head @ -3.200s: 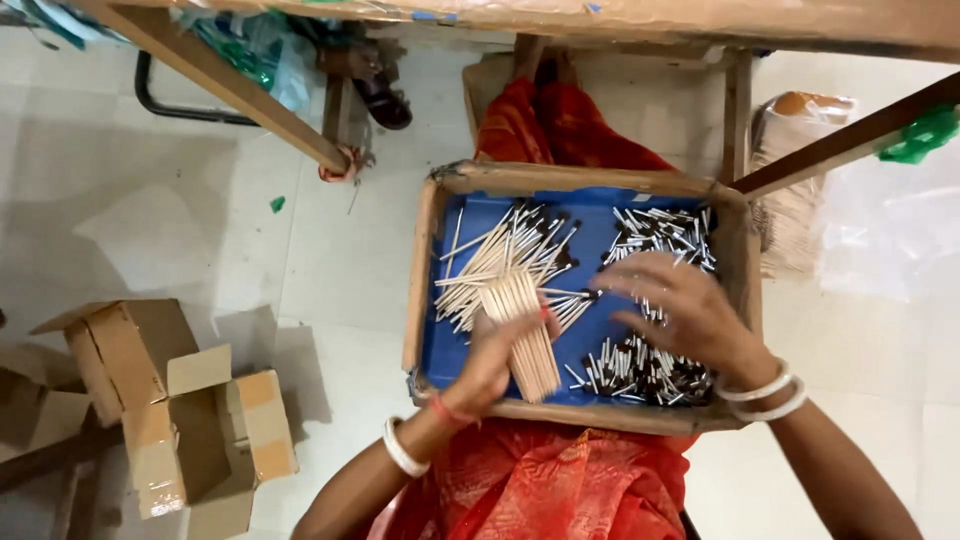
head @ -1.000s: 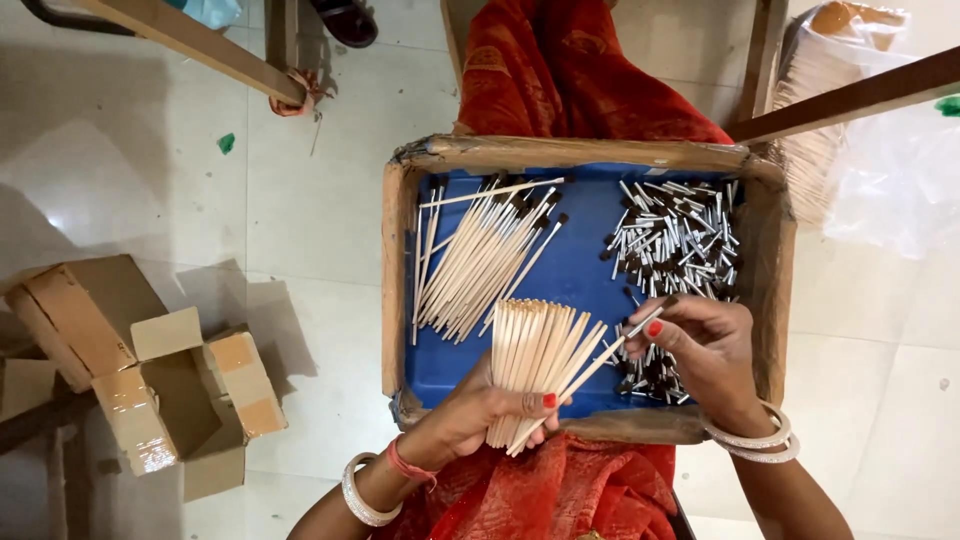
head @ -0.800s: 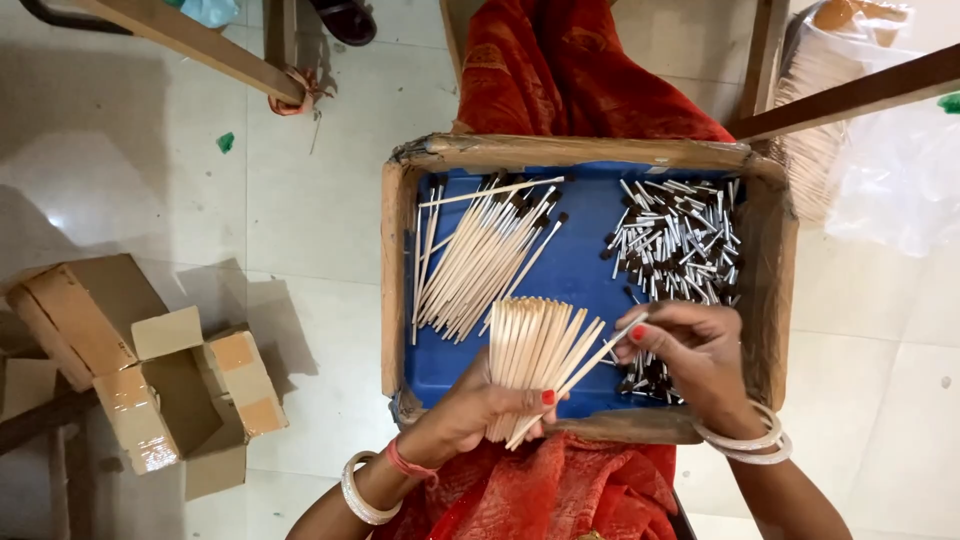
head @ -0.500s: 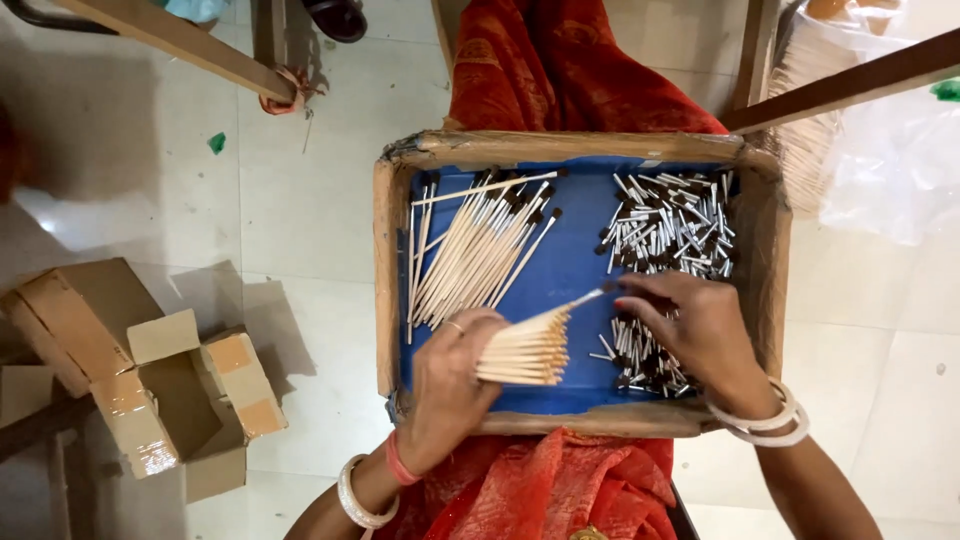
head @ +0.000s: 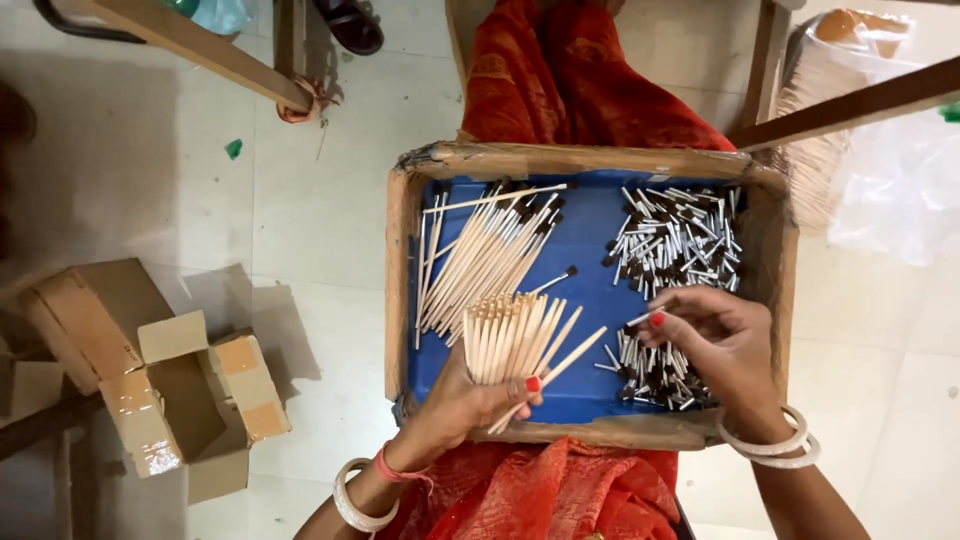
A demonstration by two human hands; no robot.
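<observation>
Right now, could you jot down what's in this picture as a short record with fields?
Left hand: holds a fanned bundle of bare wooden sticks
Right hand: pinches one small silver piece above the silver-and-black pile
Tray: blue-lined cardboard, on the lap
Also in tray: black-tipped sticks, lying loose
Floor, left: open cardboard boxes

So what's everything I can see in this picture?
Tray: one, cardboard with blue floor, on lap.
Tipped sticks: many, pale wood with dark tips, tray's left side.
Metal caps: many, silver and black, tray's right side.
Bare sticks: one fanned bunch, pale wood, in left hand.
Cardboard boxes: a few, brown, on floor.
Red cloth: under tray.
Left hand: holds bare sticks.
Right hand: fingers pinch one cap.
</observation>
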